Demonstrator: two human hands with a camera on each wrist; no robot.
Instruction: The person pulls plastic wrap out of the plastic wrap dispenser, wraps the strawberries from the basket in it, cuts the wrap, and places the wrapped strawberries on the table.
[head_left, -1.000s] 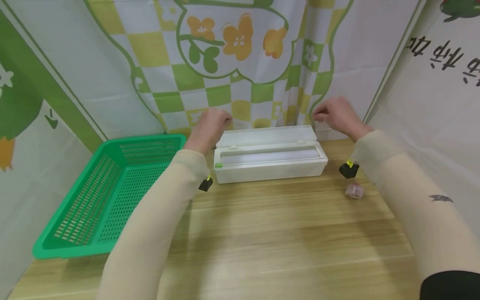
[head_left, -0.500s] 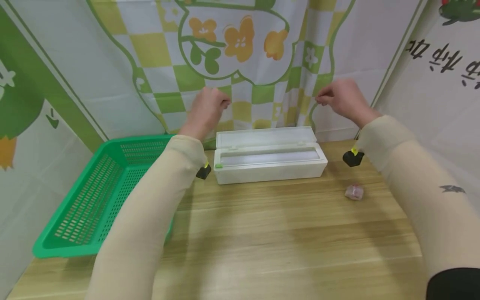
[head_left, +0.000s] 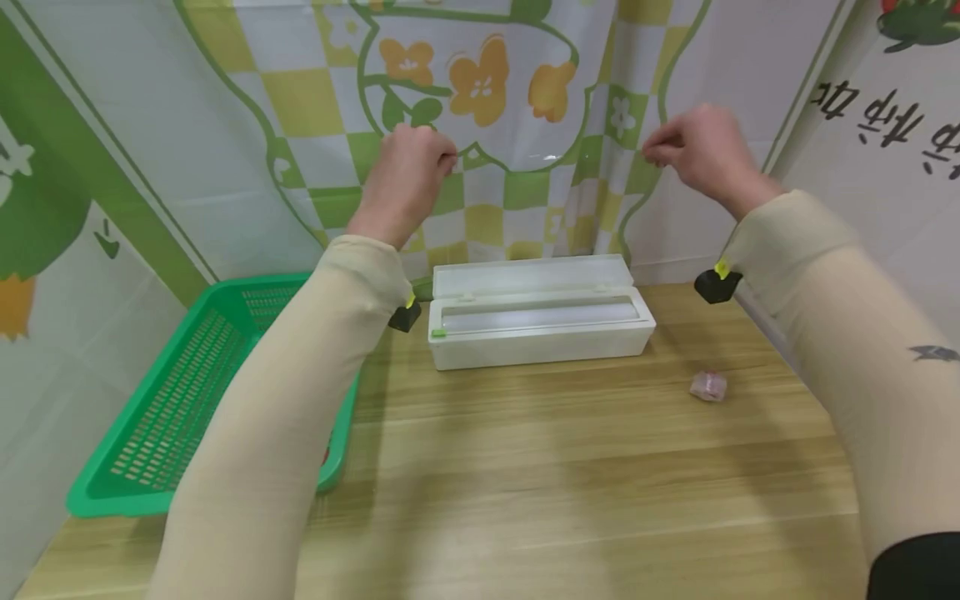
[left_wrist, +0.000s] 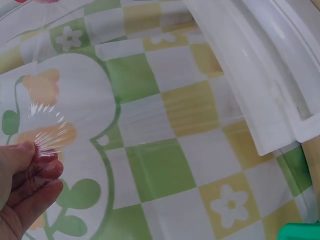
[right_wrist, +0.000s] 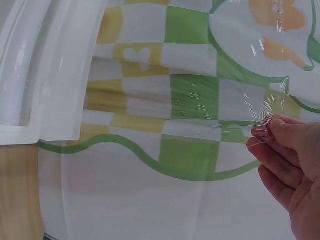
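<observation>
My left hand [head_left: 401, 182] is raised in front of the patterned curtain and pinches one corner of clear cling film [left_wrist: 47, 132] between thumb and fingers. At about the same height, my right hand [head_left: 708, 158] pinches the other corner, where the film puckers into fine creases in the right wrist view. The transparent sheet stretches between the hands and is barely visible in the head view. Below and between them sits a white cling film dispenser box [head_left: 540, 348], its lid [head_left: 532, 275] tipped back and a roll [head_left: 540, 317] lying inside.
A green plastic basket [head_left: 123, 504] stands on the left of the wooden table [head_left: 570, 467], partly behind my left sleeve. A small pinkish wrapped lump [head_left: 708, 386] lies right of the box. The patterned curtain [head_left: 487, 221] hangs close behind the box.
Both hands have risen well above the dispenser box and moved slightly apart, still pinching the film. The box, basket and pinkish lump have stayed in place.
</observation>
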